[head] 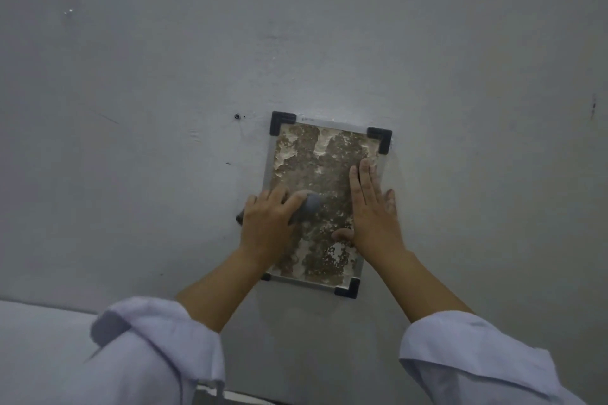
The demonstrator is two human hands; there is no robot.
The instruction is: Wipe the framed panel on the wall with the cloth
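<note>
most of the cloth [311, 205] is hidden under the left hand [268, 222]. the right hand [373, 210] covers the panel's [316, 154] right edge. both sleeves [477, 358] are cut off by the bottom edge.

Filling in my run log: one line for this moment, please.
left hand grips grey cloth on brown-blotched framed panel | right hand flat on panel, fingers straight | blotches remain
</note>
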